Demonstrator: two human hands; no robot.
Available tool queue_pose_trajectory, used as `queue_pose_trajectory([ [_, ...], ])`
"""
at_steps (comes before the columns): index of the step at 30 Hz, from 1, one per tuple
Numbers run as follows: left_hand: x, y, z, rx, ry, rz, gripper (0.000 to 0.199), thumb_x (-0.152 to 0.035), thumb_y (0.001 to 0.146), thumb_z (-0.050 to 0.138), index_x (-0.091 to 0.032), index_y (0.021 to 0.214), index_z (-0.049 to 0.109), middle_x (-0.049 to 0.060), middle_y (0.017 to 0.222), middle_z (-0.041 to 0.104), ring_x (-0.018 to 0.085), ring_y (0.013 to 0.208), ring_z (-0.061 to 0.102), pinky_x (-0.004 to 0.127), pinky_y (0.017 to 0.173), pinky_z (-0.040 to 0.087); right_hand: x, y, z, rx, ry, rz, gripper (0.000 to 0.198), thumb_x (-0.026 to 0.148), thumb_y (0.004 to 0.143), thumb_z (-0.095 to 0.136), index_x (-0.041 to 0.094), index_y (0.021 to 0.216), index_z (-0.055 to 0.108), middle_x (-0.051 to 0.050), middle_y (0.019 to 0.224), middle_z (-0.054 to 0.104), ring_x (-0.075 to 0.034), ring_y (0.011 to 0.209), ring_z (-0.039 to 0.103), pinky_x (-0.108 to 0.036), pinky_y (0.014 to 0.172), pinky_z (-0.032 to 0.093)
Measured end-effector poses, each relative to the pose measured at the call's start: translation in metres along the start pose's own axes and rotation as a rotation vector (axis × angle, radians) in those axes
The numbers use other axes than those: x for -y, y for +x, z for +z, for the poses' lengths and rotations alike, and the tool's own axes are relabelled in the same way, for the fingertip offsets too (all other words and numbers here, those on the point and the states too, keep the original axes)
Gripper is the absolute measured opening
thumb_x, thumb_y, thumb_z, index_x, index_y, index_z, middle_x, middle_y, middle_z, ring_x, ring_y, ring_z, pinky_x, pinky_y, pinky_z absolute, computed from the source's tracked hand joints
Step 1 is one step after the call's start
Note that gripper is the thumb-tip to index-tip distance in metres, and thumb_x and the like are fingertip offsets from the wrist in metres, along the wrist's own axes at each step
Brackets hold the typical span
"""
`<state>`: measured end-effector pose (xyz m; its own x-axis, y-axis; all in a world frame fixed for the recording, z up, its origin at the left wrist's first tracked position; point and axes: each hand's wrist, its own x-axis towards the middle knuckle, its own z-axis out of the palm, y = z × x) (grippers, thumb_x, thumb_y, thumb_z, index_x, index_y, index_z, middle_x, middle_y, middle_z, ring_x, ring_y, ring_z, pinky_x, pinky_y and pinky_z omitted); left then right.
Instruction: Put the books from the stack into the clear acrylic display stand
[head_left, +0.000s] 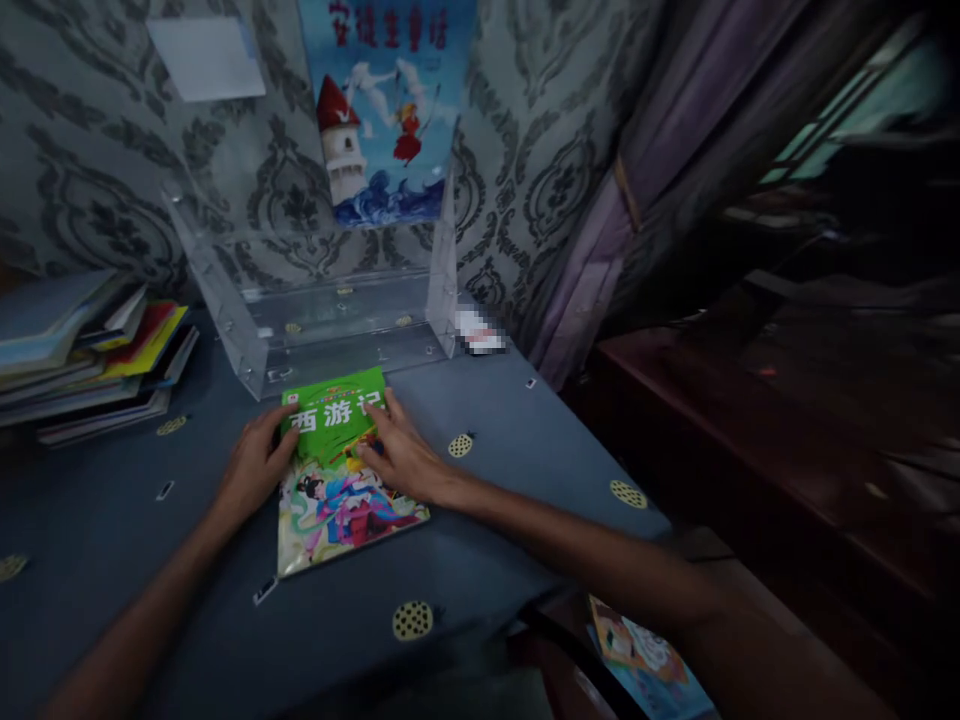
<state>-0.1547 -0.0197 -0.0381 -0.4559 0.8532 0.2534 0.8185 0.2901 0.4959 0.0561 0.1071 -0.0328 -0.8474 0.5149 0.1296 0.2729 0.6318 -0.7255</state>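
Observation:
A children's picture book (352, 500) with a green top and white Chinese characters lies on the blue-grey tabletop, its cover facing up. My left hand (259, 455) grips its left edge, thumb over the cover and fingers at the side. On the right, my right hand (401, 450) holds the upper part, with its thumb and forefinger across the cover; the other fingers are partly hidden. Just beyond the book stands a clear acrylic rack (337, 310). Behind the rack, a blue picture book (390, 110) with a red-roofed tower is upright against the wall.
At left is a stack of books and magazines (90, 350). A pale card (206, 58) shows above the rack, and a blurred white item (480, 330) sits to its right. Purple curtains (600, 230) hang beyond the table's right edge. Below lies another colourful book (645, 650).

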Motion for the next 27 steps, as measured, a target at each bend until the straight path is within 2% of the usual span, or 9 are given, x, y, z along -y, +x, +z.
queue_pose_trajectory([
  [4, -0.001, 0.004, 0.005, -0.032, -0.003, 0.044, 0.049, -0.048, 0.09, 0.041, -0.02, 0.125, 0.062, 0.009, 0.108, 0.071, 0.028, 0.093, 0.065, 0.044, 0.089, 0.052, 0.005, -0.004, 0.008, -0.103, 0.08, 0.041, 0.058, 0.039, 0.097, 0.055, 0.014, 0.148, 0.042, -0.022, 0.164, 0.025, -0.034, 0.156, 0.017, -0.056, 0.121, 0.031],
  [7, -0.001, 0.012, 0.005, -0.015, -0.01, 0.038, 0.053, -0.053, 0.09, 0.04, -0.019, 0.125, 0.061, 0.01, 0.111, 0.071, 0.028, 0.093, 0.066, 0.043, 0.088, 0.052, 0.012, -0.02, 0.013, -0.117, 0.099, 0.029, 0.059, 0.043, 0.098, 0.053, 0.014, 0.148, 0.041, -0.022, 0.162, 0.027, -0.034, 0.155, 0.018, -0.055, 0.121, 0.03],
  [11, 0.0, 0.017, -0.003, 0.046, -0.01, 0.01, 0.059, -0.059, 0.091, 0.04, -0.019, 0.131, 0.057, 0.009, 0.112, 0.071, 0.028, 0.095, 0.066, 0.042, 0.089, 0.053, 0.007, -0.031, 0.007, -0.126, 0.064, -0.064, 0.055, 0.044, 0.097, 0.054, 0.021, 0.145, 0.042, -0.018, 0.149, 0.045, -0.033, 0.14, 0.042, -0.056, 0.115, 0.038],
  [13, -0.001, 0.015, -0.007, 0.093, -0.007, 0.022, 0.061, -0.059, 0.092, 0.039, -0.019, 0.135, 0.054, 0.009, 0.116, 0.071, 0.028, 0.1, 0.067, 0.042, 0.092, 0.052, -0.005, -0.022, -0.002, -0.182, 0.036, -0.063, 0.05, 0.04, 0.097, 0.053, 0.021, 0.143, 0.045, -0.016, 0.141, 0.051, -0.031, 0.133, 0.047, -0.053, 0.113, 0.04],
  [15, -0.003, 0.014, -0.007, 0.137, 0.0, 0.053, 0.061, -0.057, 0.093, 0.039, -0.018, 0.138, 0.051, 0.011, 0.126, 0.068, 0.029, 0.108, 0.065, 0.045, 0.098, 0.05, -0.019, -0.008, -0.011, -0.239, -0.012, -0.017, 0.048, 0.037, 0.096, 0.052, 0.019, 0.14, 0.048, -0.017, 0.141, 0.051, -0.032, 0.134, 0.046, -0.054, 0.113, 0.038],
  [18, -0.007, 0.015, -0.001, 0.194, 0.022, 0.136, 0.059, -0.051, 0.097, 0.036, -0.015, 0.143, 0.046, 0.015, 0.139, 0.062, 0.031, 0.124, 0.06, 0.049, 0.107, 0.045, -0.032, 0.009, -0.015, -0.175, -0.004, -0.03, 0.037, 0.028, 0.096, 0.049, 0.017, 0.131, 0.055, -0.015, 0.128, 0.061, -0.029, 0.122, 0.055, -0.049, 0.108, 0.043],
  [23, -0.017, 0.028, 0.007, 0.248, 0.193, 0.336, 0.052, -0.041, 0.102, 0.032, -0.017, 0.147, 0.044, 0.015, 0.15, 0.053, 0.029, 0.142, 0.045, 0.051, 0.114, 0.038, -0.031, 0.0, -0.014, -0.168, -0.065, -0.068, 0.026, 0.028, 0.096, 0.052, 0.018, 0.116, 0.065, -0.012, 0.109, 0.067, -0.027, 0.105, 0.059, -0.045, 0.096, 0.048],
  [27, -0.049, 0.017, -0.002, 0.227, 0.463, 0.4, 0.042, -0.029, 0.102, 0.038, -0.015, 0.138, 0.054, 0.018, 0.138, 0.062, 0.032, 0.132, 0.053, 0.051, 0.106, 0.043, -0.031, -0.007, -0.019, -0.173, -0.017, -0.059, 0.023, 0.026, 0.094, 0.052, 0.018, 0.109, 0.068, -0.008, 0.099, 0.067, -0.024, 0.097, 0.061, -0.041, 0.09, 0.049],
])
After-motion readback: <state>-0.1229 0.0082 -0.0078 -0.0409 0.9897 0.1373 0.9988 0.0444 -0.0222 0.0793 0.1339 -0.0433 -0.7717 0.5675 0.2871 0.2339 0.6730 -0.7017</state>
